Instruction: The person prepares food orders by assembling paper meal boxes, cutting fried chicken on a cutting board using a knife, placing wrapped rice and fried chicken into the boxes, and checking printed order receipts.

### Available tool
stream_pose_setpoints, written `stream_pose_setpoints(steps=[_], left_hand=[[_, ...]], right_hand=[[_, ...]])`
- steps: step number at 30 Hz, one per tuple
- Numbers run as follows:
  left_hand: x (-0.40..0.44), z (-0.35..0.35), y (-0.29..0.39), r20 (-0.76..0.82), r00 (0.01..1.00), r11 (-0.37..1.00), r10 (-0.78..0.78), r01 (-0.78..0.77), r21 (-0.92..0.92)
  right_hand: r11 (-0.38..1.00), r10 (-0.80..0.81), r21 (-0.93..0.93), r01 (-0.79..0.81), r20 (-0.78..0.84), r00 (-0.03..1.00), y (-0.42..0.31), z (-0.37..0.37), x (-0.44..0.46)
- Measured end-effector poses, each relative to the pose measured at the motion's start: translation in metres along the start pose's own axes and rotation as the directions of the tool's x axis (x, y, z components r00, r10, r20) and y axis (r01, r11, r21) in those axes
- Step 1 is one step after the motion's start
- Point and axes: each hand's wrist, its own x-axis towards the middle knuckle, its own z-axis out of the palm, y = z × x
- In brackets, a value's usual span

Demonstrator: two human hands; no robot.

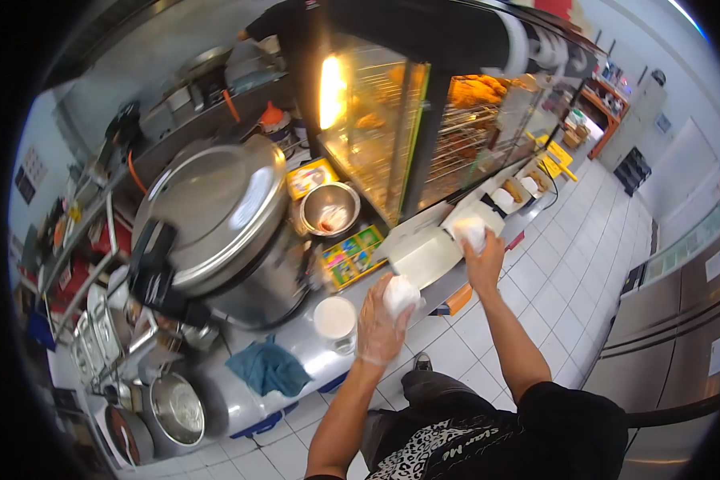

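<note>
My left hand, in a clear plastic glove, is closed around a white rounded bundle at the counter's front edge. My right hand grips a second white rounded bundle above the row of food boxes; the bundle is slightly blurred. Between the two hands lies an open white food box with its lid folded back. Farther along the counter are open boxes, each with a white mound and a brown piece of food.
A large lidded pot stands at left, near a steel bowl, a white-topped container and a teal cloth. The glass display cabinet holds fried food. Beyond it, another person's dark sleeve shows.
</note>
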Motion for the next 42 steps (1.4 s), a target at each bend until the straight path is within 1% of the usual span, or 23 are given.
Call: stream_pose_setpoints(steps=[2, 3, 4, 5, 6, 8, 9, 11, 12, 14, 15, 17, 20, 21, 23, 24, 26, 28, 30, 33, 36, 39, 42], left_hand=[[0.042, 0.063, -0.020, 0.212, 0.977, 0.992, 0.002, -0.029, 0.122], [0.053, 0.092, -0.038, 0.321, 0.945, 0.991, -0.055, 0.012, 0.135], [0.067, 0.121, -0.058, 0.418, 0.902, 0.988, -0.108, 0.049, 0.149], [0.081, 0.143, -0.077, 0.505, 0.848, 0.981, -0.163, 0.086, 0.172], [0.089, 0.156, -0.096, 0.565, 0.805, 0.967, -0.182, 0.040, 0.253], [0.096, 0.175, -0.122, 0.672, 0.703, 0.920, -0.233, -0.065, 0.387], [0.094, 0.180, -0.122, 0.590, 0.791, 0.900, -0.160, -0.128, 0.416], [0.087, 0.184, -0.115, 0.408, 0.913, 0.844, 0.019, -0.234, 0.483], [0.094, 0.179, -0.085, 0.357, 0.934, 0.916, -0.017, -0.128, 0.379], [0.092, 0.191, -0.054, 0.316, 0.906, 0.930, -0.280, 0.174, 0.325], [0.083, 0.199, -0.047, 0.307, 0.860, 0.900, -0.407, 0.321, 0.294], [0.044, 0.225, -0.066, 0.441, 0.870, 0.968, -0.220, 0.251, -0.012], [0.014, 0.296, -0.060, 0.386, 0.815, 0.809, -0.433, 0.540, -0.233], [0.023, 0.310, -0.053, 0.389, 0.769, 0.681, -0.508, 0.635, -0.366], [0.026, 0.324, -0.040, 0.441, 0.616, 0.335, -0.653, 0.757, -0.561], [0.022, 0.336, -0.043, 0.349, 0.606, 0.346, -0.715, 0.741, -0.576], [0.017, 0.355, -0.059, 0.262, 0.645, 0.406, -0.718, 0.693, -0.595], [0.024, 0.353, -0.053, 0.219, 0.636, 0.437, -0.740, 0.702, -0.563], [0.026, 0.340, -0.053, 0.221, 0.585, 0.436, -0.780, 0.763, -0.477], [0.018, 0.330, -0.053, 0.209, 0.683, 0.545, -0.700, 0.700, -0.462], [0.011, 0.333, -0.051, 0.146, 0.728, 0.520, -0.670, 0.600, -0.608], [0.019, 0.341, -0.052, 0.078, 0.705, 0.531, -0.705, 0.597, -0.602], [0.025, 0.360, -0.053, -0.060, 0.607, 0.506, -0.792, 0.598, -0.621]], right_hand=[[0.995, 0.085, 0.048, -0.088, 0.066, 0.994, 0.062, 0.015, 0.061], [0.989, 0.120, 0.069, -0.127, 0.098, 0.988, 0.091, 0.026, 0.081], [0.995, 0.085, 0.033, -0.096, 0.238, 0.968, 0.115, 0.040, 0.095], [0.998, 0.050, 0.007, -0.056, 0.375, 0.926, 0.132, 0.052, 0.109], [0.998, 0.046, 0.009, -0.060, 0.539, 0.841, 0.137, 0.056, 0.118], [0.999, 0.016, 0.024, -0.044, 0.672, 0.741, 0.178, 0.100, 0.116], [0.999, -0.002, 0.035, -0.035, 0.728, 0.685, 0.192, 0.118, 0.115], [0.989, -0.137, 0.025, 0.143, 0.500, 0.855, 0.180, 0.099, 0.114], [0.974, -0.211, -0.001, 0.228, 0.378, 0.901, 0.168, 0.082, 0.108], [0.933, -0.212, 0.360, 0.002, 0.545, 0.812, 0.141, 0.048, 0.095], [0.942, -0.230, 0.334, 0.016, 0.612, 0.756, 0.143, 0.049, 0.085], [0.960, -0.242, 0.277, 0.045, 0.737, 0.631, 0.148, 0.046, 0.064], [0.998, -0.057, 0.044, 0.036, 0.791, 0.609, 0.150, 0.051, 0.054], [0.998, -0.065, 0.064, 0.021, 0.805, 0.590, 0.148, 0.052, 0.064], [0.994, -0.075, 0.108, -0.031, 0.847, 0.527, 0.141, 0.049, 0.064], [0.991, -0.089, 0.128, -0.040, 0.854, 0.513, 0.140, 0.055, 0.066], [0.994, -0.114, 0.102, 0.050, 0.883, 0.455, 0.132, 0.059, 0.076], [0.989, -0.130, 0.087, 0.122, 0.902, 0.412, 0.132, 0.068, 0.081], [0.982, -0.142, 0.079, 0.172, 0.909, 0.393, 0.134, 0.078, 0.084], [0.979, -0.203, 0.190, 0.075, 0.880, 0.430, 0.148, 0.082, 0.082], [0.959, -0.280, 0.266, 0.096, 0.847, 0.452, 0.166, 0.095, 0.076], [0.953, -0.296, 0.259, 0.156, 0.908, 0.297, 0.156, 0.079, 0.097], [0.921, -0.383, 0.338, 0.196, 0.876, 0.293, 0.168, 0.089, 0.095]])
